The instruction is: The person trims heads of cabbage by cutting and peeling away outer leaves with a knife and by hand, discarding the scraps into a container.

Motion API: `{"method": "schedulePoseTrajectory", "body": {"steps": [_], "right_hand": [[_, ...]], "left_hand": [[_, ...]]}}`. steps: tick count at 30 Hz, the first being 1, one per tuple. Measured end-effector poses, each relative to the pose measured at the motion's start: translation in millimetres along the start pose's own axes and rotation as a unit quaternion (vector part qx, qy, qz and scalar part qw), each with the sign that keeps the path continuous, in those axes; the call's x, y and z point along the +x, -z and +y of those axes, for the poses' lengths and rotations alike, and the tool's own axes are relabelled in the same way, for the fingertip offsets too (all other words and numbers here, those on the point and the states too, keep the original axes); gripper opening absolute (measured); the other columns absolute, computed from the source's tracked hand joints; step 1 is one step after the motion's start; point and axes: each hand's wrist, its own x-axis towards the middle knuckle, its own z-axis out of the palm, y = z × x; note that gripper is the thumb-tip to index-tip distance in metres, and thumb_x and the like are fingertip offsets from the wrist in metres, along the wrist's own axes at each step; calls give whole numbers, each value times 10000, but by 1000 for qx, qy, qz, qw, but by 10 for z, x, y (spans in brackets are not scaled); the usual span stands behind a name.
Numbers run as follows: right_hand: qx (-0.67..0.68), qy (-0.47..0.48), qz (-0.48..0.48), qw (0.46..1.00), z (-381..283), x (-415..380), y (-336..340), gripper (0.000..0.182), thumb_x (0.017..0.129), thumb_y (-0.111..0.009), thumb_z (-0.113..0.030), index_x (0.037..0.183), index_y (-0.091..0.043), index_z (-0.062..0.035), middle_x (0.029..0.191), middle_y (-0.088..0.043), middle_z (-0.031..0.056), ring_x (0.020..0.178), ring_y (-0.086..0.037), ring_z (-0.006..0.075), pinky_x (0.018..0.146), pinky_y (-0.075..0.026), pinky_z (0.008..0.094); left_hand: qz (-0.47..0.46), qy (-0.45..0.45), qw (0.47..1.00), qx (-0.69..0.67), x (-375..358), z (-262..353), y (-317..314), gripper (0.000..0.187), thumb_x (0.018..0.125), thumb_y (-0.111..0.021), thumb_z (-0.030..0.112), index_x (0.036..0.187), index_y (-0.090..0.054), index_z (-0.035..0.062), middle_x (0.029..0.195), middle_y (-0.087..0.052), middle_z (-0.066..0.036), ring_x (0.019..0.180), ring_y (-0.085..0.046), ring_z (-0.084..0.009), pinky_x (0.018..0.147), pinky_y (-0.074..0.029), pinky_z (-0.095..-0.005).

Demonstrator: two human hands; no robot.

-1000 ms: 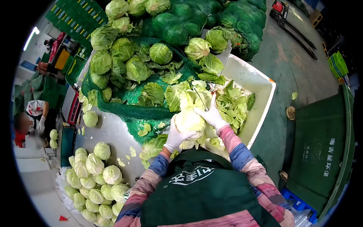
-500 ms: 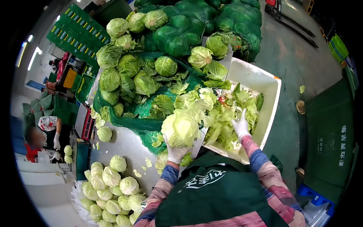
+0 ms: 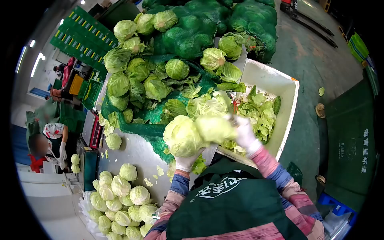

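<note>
left hand [image 3: 187, 161]: gloved, fingers clamped under cabbage [image 3: 183, 136], being held above desk [image 3: 132, 154]
right hand [image 3: 245, 134]: fingers gripping loose leaf [image 3: 215, 128], beside white bin [image 3: 286, 108]

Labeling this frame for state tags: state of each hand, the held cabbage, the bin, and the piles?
left hand: gloved, cupped under cabbage, holding it
right hand: gloved, on loose outer leaf
cabbage: held up, pale, one leaf pulled aside
white bin: open, partly filled with leaf scraps
trimmed pile: pale heads, heaped
untrimmed pile: dark outer leaves on, lying on green net
</note>
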Motion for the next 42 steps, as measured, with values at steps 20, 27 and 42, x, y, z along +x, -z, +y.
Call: {"method": "schedulePoseTrajectory", "body": {"steps": [20,27,42], "right_hand": [[-245,-223,-24,943,1216,-679,581,405,910,-588,-191,1241,-538,38,858,-705,127,483,-587,113,415,-437,245],[-279,-259,-80,921,876,-588,168,391,883,-640,-227,1184,-588,18,778,-674,125,639,-597,165,622,-492,316],[-385,-214,-71,895,794,-543,155,407,867,-640,-225,1183,-586,26,759,-661,193,698,-672,254,633,-519,349]], "left_hand": [[396,48,326,-857,-377,-1175,1198,897,700,-700,595,1380,-379,106,1386,-407,-154,1239,-410,-371,985,-428,-504],[337,30,400,-852,140,-1434,1623,981,802,-707,485,1472,-176,3,1491,-315,-165,1365,-337,-324,1100,-348,-451],[329,431,771,-335,3190,-637,1649,1294,573,-851,541,1417,-143,-140,1438,-313,-298,1285,-421,-347,1054,-360,-385]]}}
